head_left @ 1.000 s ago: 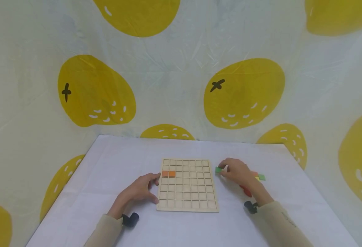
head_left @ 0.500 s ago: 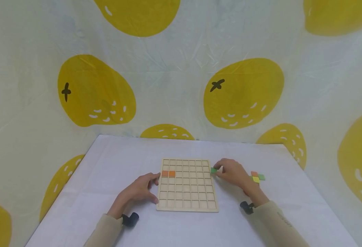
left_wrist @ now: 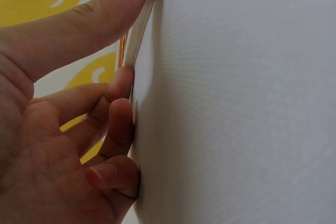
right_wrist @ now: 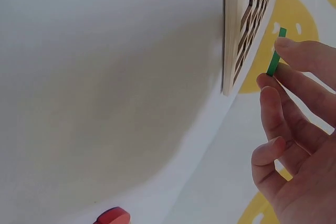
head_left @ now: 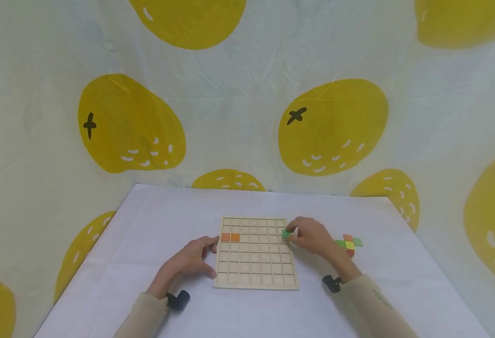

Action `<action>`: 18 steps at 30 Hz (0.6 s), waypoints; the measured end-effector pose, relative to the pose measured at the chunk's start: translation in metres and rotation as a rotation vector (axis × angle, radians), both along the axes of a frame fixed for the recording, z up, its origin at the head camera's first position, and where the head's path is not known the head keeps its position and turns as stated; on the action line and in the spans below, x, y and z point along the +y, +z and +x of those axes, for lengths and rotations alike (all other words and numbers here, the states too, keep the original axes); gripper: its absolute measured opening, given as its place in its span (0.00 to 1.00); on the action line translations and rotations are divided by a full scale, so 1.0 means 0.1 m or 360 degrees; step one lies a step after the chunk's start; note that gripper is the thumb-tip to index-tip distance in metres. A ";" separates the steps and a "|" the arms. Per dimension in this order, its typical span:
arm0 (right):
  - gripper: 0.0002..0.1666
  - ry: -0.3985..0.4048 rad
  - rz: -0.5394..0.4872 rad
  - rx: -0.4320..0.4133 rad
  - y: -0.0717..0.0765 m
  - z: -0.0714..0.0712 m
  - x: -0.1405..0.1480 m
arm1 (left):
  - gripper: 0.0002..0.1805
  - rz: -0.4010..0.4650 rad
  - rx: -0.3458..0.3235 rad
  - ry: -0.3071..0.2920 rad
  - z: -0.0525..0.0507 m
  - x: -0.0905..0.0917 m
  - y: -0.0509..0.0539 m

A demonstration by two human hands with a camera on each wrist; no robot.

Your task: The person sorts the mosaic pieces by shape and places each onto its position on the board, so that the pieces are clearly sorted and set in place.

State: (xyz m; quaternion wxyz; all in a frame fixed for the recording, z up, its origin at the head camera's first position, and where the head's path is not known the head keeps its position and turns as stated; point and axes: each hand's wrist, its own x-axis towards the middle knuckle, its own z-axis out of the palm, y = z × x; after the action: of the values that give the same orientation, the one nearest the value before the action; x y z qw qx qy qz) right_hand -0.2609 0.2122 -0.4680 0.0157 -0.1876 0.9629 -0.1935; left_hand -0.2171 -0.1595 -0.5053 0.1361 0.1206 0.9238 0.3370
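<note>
A light wooden grid board (head_left: 255, 257) lies flat on the table, with two orange tiles (head_left: 235, 237) side by side in cells at its left edge. My left hand (head_left: 194, 257) rests on the table against that edge; its thumb and some fingertips touch the board's side, as the left wrist view also shows. Between thumb and fingertips my right hand (head_left: 311, 237) pinches a small square green tile (head_left: 286, 234) over the board's right edge. In the right wrist view the green tile (right_wrist: 276, 53) is edge-on, held apart from the board.
To the right lies a loose cluster of tiles: an orange-red one (head_left: 347, 237), a yellow one (head_left: 350, 245), green ones (head_left: 358, 242) and a red piece (head_left: 349, 253). A white cloth (head_left: 180, 206) covers the table. A fruit-patterned sheet (head_left: 230, 117) hangs behind.
My right hand has moved left with the green tile, from beside the board to over its right edge. More of the tile cluster now shows. My left hand has stayed put.
</note>
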 end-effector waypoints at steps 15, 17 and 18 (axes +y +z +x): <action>0.11 0.0075 0.0011 0.0024 0.05 -0.03 -0.22 | 0.60 0.0019 -0.0017 0.0001 0.00 0.00 0.00; 0.11 0.0105 0.0015 0.0040 0.05 -0.05 -0.25 | 0.60 0.0018 -0.0012 -0.0004 -0.01 0.00 0.00; 0.11 0.0123 0.0021 0.0051 0.05 -0.05 -0.27 | 0.60 0.0017 -0.0013 -0.0004 -0.01 0.00 0.00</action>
State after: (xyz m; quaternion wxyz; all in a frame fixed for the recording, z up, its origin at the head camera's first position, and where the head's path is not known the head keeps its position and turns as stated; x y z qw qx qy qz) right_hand -0.2660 0.1856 -0.4630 0.0089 -0.2276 0.9563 -0.1832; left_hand -0.2181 -0.1592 -0.5053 0.1395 0.1213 0.9212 0.3423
